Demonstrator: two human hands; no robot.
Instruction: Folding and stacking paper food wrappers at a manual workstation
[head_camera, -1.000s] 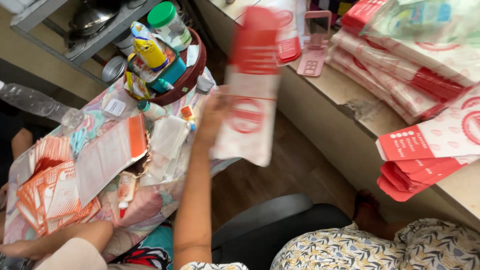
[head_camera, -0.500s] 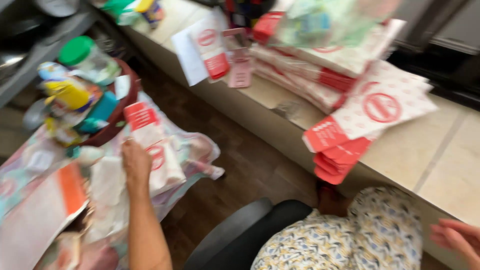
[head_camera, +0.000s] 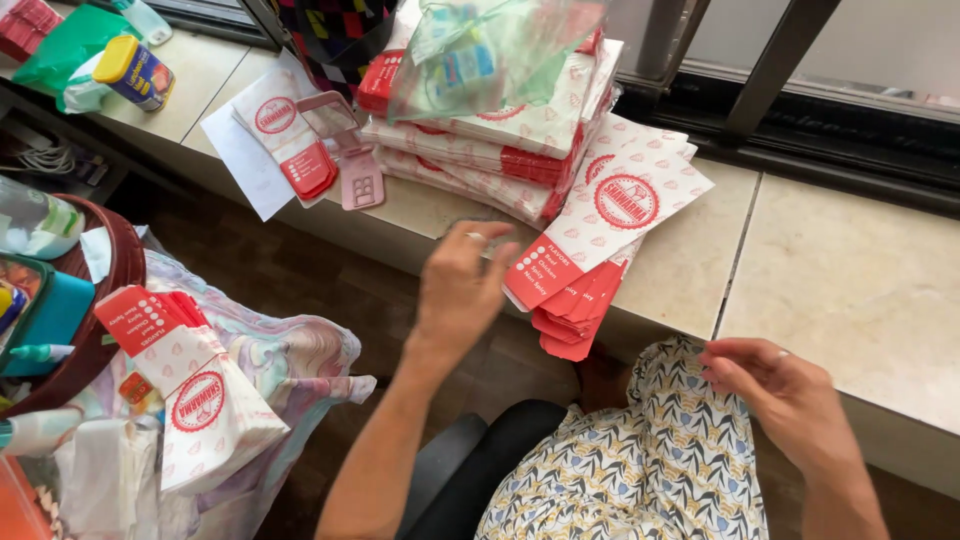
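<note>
Stone ledge (head_camera: 850, 270) across upper frame. Stack of red-and-white paper pouches (head_camera: 600, 210) at centre, overhanging edge. Left hand (head_camera: 462, 285) open, empty, fingers nearing lowest pouch. Right hand (head_camera: 785, 395) lower right, loosely curled, empty. Step, likely: reaching for another pouch; next needs pinching one pouch alone.

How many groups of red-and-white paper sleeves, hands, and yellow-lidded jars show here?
Paper sleeve groups: 3 (fanned stack, small pile, sleeves on the cloth)
Hands: 2 (left hand, right hand)
Yellow-lidded jar: 1
Total: 6

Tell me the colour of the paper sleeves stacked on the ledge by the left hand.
White with red print and red ends; the paper sleeves show best in the head view.
</note>
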